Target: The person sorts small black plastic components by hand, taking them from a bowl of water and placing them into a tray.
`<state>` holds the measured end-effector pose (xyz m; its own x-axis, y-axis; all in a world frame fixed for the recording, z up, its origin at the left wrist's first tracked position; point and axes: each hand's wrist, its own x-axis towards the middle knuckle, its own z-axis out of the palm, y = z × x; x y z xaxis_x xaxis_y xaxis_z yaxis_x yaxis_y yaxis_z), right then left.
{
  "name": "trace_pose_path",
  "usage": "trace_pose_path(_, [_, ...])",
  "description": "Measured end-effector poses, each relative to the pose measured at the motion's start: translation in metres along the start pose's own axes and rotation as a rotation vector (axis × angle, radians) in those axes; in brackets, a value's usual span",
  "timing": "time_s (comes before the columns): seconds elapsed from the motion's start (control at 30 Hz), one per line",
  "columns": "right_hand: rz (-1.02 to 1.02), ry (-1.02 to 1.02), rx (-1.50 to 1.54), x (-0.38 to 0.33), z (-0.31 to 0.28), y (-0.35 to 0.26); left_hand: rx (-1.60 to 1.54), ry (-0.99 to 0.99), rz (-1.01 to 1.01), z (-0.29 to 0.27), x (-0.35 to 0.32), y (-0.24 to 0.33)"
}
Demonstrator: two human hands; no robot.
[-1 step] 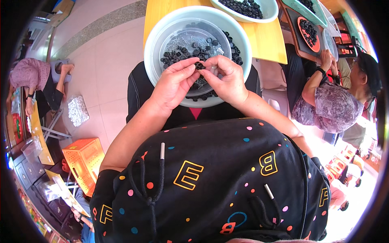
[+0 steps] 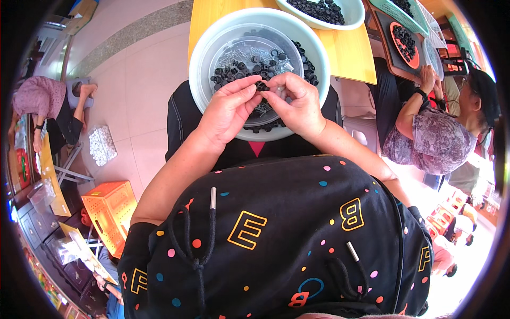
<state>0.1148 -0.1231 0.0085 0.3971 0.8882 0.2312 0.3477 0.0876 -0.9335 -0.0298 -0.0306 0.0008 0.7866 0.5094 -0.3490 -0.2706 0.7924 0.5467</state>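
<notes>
My left hand (image 2: 228,106) and my right hand (image 2: 300,106) meet over a large pale-blue basin (image 2: 200,69). Between their fingertips is a small round black cap (image 2: 261,85), which both hands pinch. Something small and clear shows under the curled fingers of my right hand; I cannot make out what it is. Inside the basin sits a clear round tub (image 2: 206,59) with loose black caps (image 2: 234,70) and thin clear plastic pins (image 2: 241,55). More black caps (image 2: 310,72) lie in the basin around the tub, partly hidden by my hands.
A yellow table (image 2: 350,50) ahead bears a second pale bowl (image 2: 348,20) of black parts. To the right a person (image 2: 435,125) sits at a table with an orange tray (image 2: 397,33). An orange crate (image 2: 110,212) and a container of white pieces (image 2: 102,145) stand on the left floor.
</notes>
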Motion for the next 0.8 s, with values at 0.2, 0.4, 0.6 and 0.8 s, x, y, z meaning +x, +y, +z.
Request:
trace_pose_path(0.2, [0.004, 0.001, 0.011, 0.0, 0.0, 0.0, -0.007, 0.002, -0.006, -0.001, 0.0, -0.001])
trace_pose_path(0.4, [0.079, -0.029, 0.11, 0.001, -0.001, -0.003, 0.001, -0.014, 0.0, 0.001, 0.0, -0.003])
trace_pose_path(0.6, [-0.003, -0.043, 0.153, 0.003, -0.001, 0.011, 0.031, -0.027, 0.013, 0.003, 0.0, -0.006])
trace_pose_path(0.8, [0.1, -0.053, 0.282, 0.005, -0.001, 0.011, 0.097, -0.058, 0.06, 0.004, 0.001, -0.006])
